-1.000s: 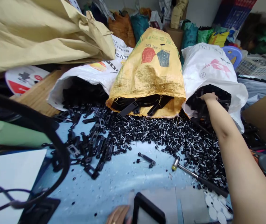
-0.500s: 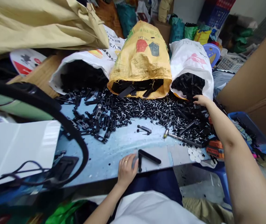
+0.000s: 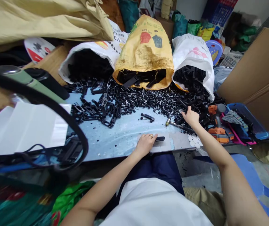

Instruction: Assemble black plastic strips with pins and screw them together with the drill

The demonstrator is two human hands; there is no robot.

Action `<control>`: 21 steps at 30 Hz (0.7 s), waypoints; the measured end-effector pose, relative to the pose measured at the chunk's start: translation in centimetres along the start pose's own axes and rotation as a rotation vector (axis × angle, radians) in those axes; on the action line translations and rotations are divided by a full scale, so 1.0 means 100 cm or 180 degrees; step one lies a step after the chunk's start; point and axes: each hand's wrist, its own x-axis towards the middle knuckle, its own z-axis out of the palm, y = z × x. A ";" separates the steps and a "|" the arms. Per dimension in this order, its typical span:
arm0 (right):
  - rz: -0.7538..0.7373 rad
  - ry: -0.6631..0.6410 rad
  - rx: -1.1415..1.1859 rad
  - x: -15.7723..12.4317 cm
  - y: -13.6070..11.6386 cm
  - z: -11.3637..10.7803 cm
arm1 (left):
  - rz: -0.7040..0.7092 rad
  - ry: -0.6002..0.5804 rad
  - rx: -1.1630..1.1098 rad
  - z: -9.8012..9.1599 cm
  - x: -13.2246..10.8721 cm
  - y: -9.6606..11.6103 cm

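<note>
My left hand [image 3: 146,144] is closed over a narrow black plastic bar [image 3: 161,138] at the table's front edge, and the bar's rounded end sticks out to the right. Over the right part of a heap of small black-headed pins [image 3: 148,99], my right hand [image 3: 191,117] has its thumb and fingers drawn together. What it holds, if anything, is too small to make out. Below its fingers lies a hammer [image 3: 172,123] with a dark handle. A short black link piece [image 3: 148,117] rests on the blue tabletop [image 3: 122,135] between the hands and the heap.
Behind the heap, a white sack [image 3: 89,47], a yellow sack [image 3: 146,59] and another white sack [image 3: 191,47] lie with mouths open. Black link parts [image 3: 103,103] spread leftward. At right are an orange drill [image 3: 219,131], white discs [image 3: 195,141] and a blue bin [image 3: 261,133].
My right hand has come back from the right sack's mouth toward me. My left hand has closed over the black bar, which lay angled beside it. The whole view has shifted somewhat.
</note>
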 end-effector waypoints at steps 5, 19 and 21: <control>0.0590 -0.0115 0.0637 -0.003 -0.001 0.018 | -0.0398 -0.0039 0.0122 0.003 -0.013 -0.001; -0.3313 -0.1080 -0.0013 -0.097 -0.017 0.062 | -0.0180 -0.0427 -0.0821 -0.001 0.000 -0.005; -0.3169 -0.0997 -0.0104 -0.100 -0.021 0.065 | -0.0197 -0.0424 -0.0860 -0.004 0.000 -0.004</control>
